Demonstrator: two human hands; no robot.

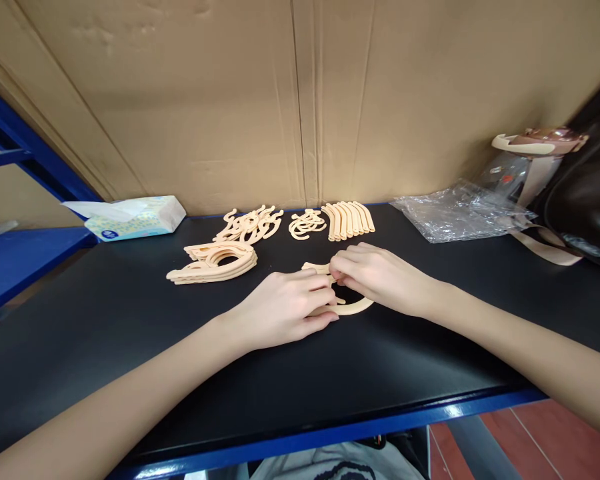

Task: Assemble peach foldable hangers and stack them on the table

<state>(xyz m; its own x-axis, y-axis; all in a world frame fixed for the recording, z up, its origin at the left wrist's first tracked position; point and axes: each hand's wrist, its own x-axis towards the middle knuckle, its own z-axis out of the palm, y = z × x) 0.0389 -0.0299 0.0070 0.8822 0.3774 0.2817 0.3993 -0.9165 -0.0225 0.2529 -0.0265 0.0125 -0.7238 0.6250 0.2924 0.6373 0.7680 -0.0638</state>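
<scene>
A beige plastic hanger (354, 308), made of curved parts, lies on the black tabletop between my hands. My left hand (293, 308) grips its left side with bent fingers. From the right, my right hand (380, 277) pinches its upper part; the fingers hide where the parts meet. To the left is a stack of similar beige hangers (215, 268). Behind it lie a loose pile of curved beige pieces with hooked ends (250, 225) and a smaller heap of beige hooks (307, 225). A row of curved beige hanger arms (349, 221) lies behind my right hand.
A tissue pack (135, 219) sits at the back left by a blue metal frame (40, 157). Clear plastic bags (460, 212) and a strapped bottle (535, 150) stand at the back right, beside a dark bag (590, 180). Cardboard (205, 100) walls the back edge.
</scene>
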